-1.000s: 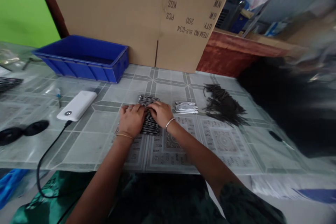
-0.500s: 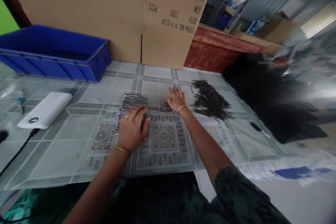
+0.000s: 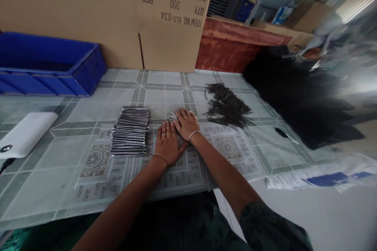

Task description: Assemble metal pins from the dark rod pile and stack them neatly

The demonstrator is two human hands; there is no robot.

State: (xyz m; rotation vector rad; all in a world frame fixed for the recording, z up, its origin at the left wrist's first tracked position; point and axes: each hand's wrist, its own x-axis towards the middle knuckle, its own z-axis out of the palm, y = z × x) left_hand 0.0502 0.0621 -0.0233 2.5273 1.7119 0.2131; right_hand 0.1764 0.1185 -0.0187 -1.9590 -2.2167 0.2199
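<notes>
My left hand (image 3: 167, 141) lies flat on the patterned plastic mat (image 3: 247, 157), fingers stretched out and pointing away from me. My right hand (image 3: 186, 124) rests palm down over a small group of shiny metal rods (image 3: 174, 115), which stick out around its fingers. The two hands touch or nearly touch. Left of them is a neat stack of shiny, ridged metal rods (image 3: 131, 133), laid side by side. Beyond my right hand, a loose heap of thin dark strips or rods (image 3: 228, 106) sits on the table.
A blue plastic bin (image 3: 85, 66) stands at the back left, before a tall cardboard sheet (image 3: 171, 43). At the left lies a white power bank (image 3: 28, 133) with a cable. A small black-handled tool (image 3: 281, 132) and black material (image 3: 294, 102) are at the right.
My left hand has left the rod stack and moved right, beside my right hand, its fingers now straight. My right hand stays over the small rod group. The view has shifted slightly right.
</notes>
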